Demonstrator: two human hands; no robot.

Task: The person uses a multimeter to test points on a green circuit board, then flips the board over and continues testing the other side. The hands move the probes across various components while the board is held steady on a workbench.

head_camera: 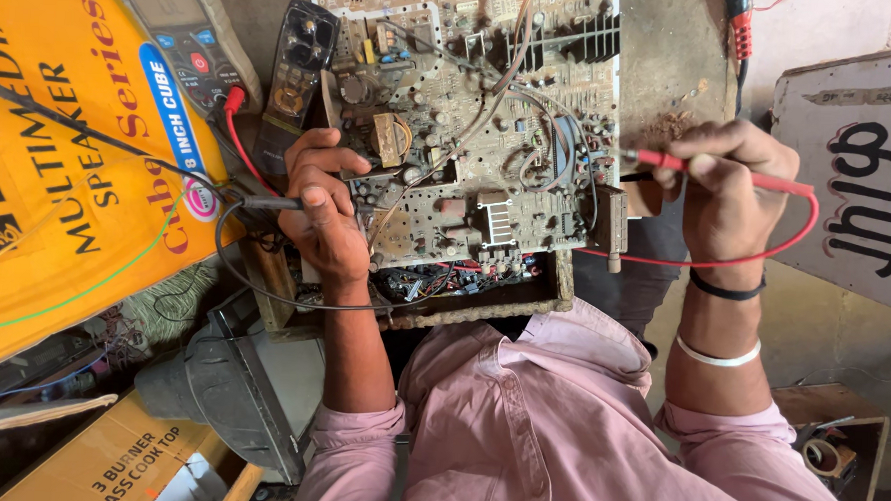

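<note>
A person in a pink shirt (548,435) bends over a dusty circuit board (471,131) propped on a wooden frame (433,305), a meter probe in each bare hand. The right hand (724,188), at the board's right edge, has its fingers clamped around a red probe (670,162); the probe's long axis runs almost level, left to right, its metal tip pointing left at the components on the board's right margin, just short of the coiled wires there. A red lead (766,249) loops out from behind the hand and sweeps back under the wrist toward the board. The left hand (322,210), at the board's left edge, pinches a black probe (267,203) between thumb and fingers; that probe also lies near level, its tip pointing right, into the board's near-left corner, with its black lead (239,272) curling away below. The two tips face each other across the board, each hand nearest its own side. Whether either tip actually touches a solder point cannot be told.

Far left, a multimeter (190,29) lies face up on an orange carton (59,153), a red plug seated in it. A black remote control (295,74) leans beside the board's left edge.
</note>
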